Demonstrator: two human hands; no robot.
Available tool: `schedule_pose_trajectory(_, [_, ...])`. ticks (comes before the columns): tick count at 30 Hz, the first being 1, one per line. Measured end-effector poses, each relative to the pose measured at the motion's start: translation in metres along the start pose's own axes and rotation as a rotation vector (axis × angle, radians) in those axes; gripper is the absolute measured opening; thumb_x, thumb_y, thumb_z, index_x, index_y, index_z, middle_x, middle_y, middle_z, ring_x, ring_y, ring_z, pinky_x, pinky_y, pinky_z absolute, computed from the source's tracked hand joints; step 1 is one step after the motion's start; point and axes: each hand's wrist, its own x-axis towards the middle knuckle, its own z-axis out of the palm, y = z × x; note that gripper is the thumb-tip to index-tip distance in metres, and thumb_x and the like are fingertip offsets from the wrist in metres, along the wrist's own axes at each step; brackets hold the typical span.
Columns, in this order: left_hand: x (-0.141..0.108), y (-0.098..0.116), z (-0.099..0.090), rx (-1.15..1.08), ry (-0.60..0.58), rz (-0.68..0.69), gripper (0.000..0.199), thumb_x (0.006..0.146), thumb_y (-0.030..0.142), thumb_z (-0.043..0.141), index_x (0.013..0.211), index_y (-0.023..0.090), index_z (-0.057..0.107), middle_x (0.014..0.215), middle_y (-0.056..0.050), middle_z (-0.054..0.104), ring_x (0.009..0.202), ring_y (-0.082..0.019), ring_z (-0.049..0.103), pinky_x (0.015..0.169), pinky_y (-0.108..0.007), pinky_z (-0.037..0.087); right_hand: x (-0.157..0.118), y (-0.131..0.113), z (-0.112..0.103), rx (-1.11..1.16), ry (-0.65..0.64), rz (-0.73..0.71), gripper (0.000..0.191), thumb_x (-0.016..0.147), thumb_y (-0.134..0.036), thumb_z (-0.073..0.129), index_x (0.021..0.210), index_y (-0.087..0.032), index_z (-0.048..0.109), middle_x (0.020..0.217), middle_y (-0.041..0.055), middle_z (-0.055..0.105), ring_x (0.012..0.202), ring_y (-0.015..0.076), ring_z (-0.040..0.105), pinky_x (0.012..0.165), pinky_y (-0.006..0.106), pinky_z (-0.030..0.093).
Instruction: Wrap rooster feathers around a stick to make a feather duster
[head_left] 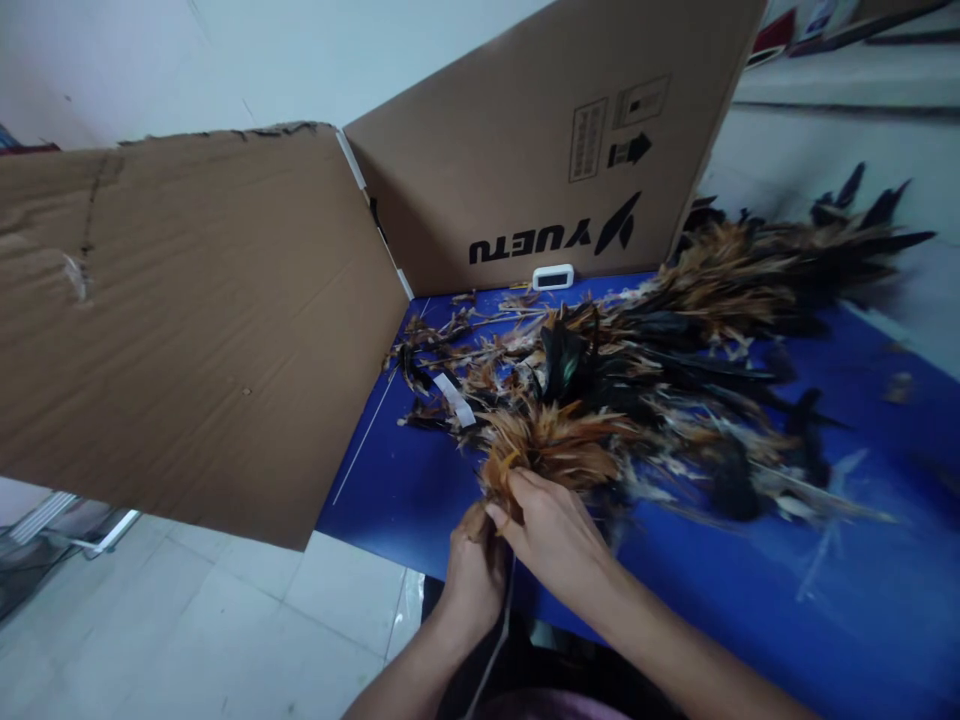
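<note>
Near the front edge of the blue table [390, 490], both of my hands meet at a bunch of orange-brown feathers [555, 445]. My left hand [478, 565] is closed around the lower end of the bunch, with a thin pale strand [504, 625] hanging below it. The fingers of my right hand [536, 515] pinch brown feathers just above and to the right of the left hand. Beyond the hands lies a large heap of black and brown feathers [712, 290], spread across the table to the back right.
Cardboard panels stand at the left [187, 330] and the back [487, 150]. A small white device [553, 277] rests against the back panel. A short white strip [454, 400] lies among the feathers. Pale floor tiles [217, 620] show at lower left, and a ledge with items is at upper right.
</note>
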Motion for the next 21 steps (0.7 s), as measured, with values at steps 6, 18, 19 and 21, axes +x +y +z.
schedule_pose_trajectory(6, [0.007, 0.001, -0.019, -0.168, -0.008, -0.276, 0.030, 0.084, 0.039, 0.052, 0.068, 0.014, 0.057, 0.058, 0.001, 0.047, 0.053, -0.011, 0.041, 0.051, -0.023, 0.032, -0.022, 0.015, -0.022, 0.328, 0.397, 0.062, 0.014, 0.083, -0.028, 0.052, 0.087, -0.022, 0.063, 0.089, 0.0043, 0.066, 0.072, 0.0156, 0.062, 0.064, 0.026, 0.049])
schedule_pose_trajectory(18, [0.012, 0.030, -0.045, -0.766, -0.059, -0.485, 0.025, 0.076, 0.031, 0.067, 0.068, 0.009, 0.058, 0.060, 0.002, 0.047, 0.043, -0.001, 0.024, 0.045, -0.021, 0.015, -0.042, 0.028, 0.025, 0.474, 0.083, 0.221, 0.016, 0.078, -0.027, 0.054, 0.084, -0.020, 0.068, 0.077, 0.0027, 0.069, 0.064, 0.0161, 0.062, 0.062, 0.027, 0.049])
schedule_pose_trajectory(19, [0.011, 0.031, -0.046, -0.787, -0.063, -0.492, 0.024, 0.076, 0.030, 0.067, 0.067, 0.009, 0.058, 0.062, 0.001, 0.049, 0.043, -0.001, 0.024, 0.045, -0.021, 0.016, -0.041, 0.026, 0.026, 0.493, 0.086, 0.217, 0.018, 0.079, -0.027, 0.054, 0.087, -0.020, 0.068, 0.082, 0.0034, 0.069, 0.068, 0.0166, 0.063, 0.065, 0.028, 0.050])
schedule_pose_trajectory(21, [0.010, 0.032, -0.046, -0.814, -0.071, -0.505, 0.023, 0.076, 0.028, 0.067, 0.068, 0.009, 0.059, 0.064, 0.001, 0.051, 0.043, 0.000, 0.024, 0.045, -0.021, 0.017, -0.038, 0.022, 0.026, 0.536, 0.092, 0.185, 0.022, 0.079, -0.030, 0.056, 0.096, -0.021, 0.067, 0.092, 0.0044, 0.069, 0.078, 0.0184, 0.063, 0.072, 0.031, 0.050])
